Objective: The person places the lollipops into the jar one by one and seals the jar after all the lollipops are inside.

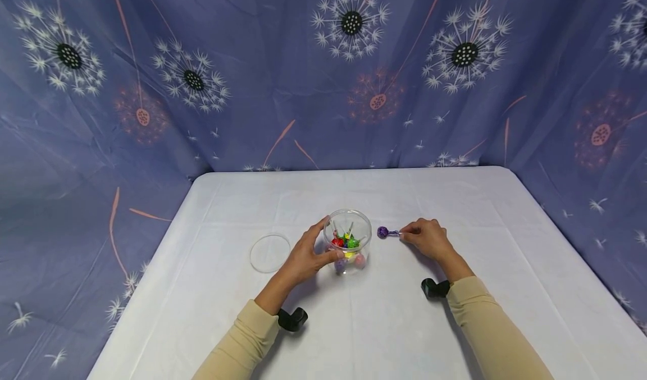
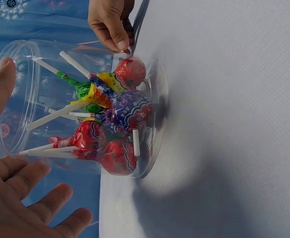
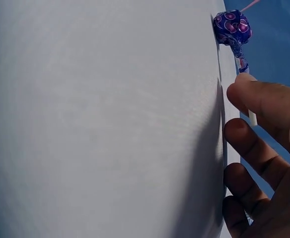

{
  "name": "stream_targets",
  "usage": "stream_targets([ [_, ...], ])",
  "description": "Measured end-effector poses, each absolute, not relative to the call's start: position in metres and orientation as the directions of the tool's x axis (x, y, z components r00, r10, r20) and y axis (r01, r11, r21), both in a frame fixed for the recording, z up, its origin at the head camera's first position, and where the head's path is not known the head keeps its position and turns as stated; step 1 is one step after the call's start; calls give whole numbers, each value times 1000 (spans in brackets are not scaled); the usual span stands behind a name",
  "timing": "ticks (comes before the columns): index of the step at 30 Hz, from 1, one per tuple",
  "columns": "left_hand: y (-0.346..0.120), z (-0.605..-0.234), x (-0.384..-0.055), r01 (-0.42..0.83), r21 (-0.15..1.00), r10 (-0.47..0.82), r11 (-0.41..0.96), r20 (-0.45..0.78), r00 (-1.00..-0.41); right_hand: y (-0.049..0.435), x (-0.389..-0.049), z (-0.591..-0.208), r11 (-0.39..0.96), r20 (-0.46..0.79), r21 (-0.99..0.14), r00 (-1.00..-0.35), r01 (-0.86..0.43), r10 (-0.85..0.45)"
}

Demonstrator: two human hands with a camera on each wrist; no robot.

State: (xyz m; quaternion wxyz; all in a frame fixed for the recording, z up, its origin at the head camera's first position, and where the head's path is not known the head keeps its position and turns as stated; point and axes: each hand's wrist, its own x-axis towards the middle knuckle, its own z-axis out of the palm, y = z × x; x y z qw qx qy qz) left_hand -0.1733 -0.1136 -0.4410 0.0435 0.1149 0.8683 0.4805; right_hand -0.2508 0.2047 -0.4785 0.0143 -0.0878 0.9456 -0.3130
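My left hand [image 1: 305, 256] holds a clear round jar [image 1: 367, 239] near its rim, thumb on the near side and index finger on the far side. Inside the jar [image 2: 157, 94] lie several wrapped lollipops [image 2: 130, 111], red, purple, green and yellow, their white sticks pointing various ways. In the left wrist view, the other left fingers spread away from the wall. To the right of the jar, my right hand [image 1: 428, 238] pinches the stick of a purple-wrapped lollipop [image 1: 382, 232] between thumb and index finger. Its round head [image 3: 232, 27] points toward the jar, low over the table.
A thin clear ring-shaped piece [image 1: 270, 253], perhaps a lid, lies flat left of the jar. A white cloth covers the table [image 1: 384, 324]. Behind and at both sides hangs a blue curtain [image 1: 283, 77] with dandelion prints. Black devices [image 1: 293, 319] are worn at both wrists.
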Motion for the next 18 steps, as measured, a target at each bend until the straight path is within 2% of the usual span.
stream_targets([
  [11,-113,-442,-174,161,835,241,525,36,-970,208,-245,-478,763,48,-628,-986,-155,-161],
  [18,-114,-440,-174,178,834,252,522,49,-966,208,-241,-463,752,21,-649,-991,-112,-129],
])
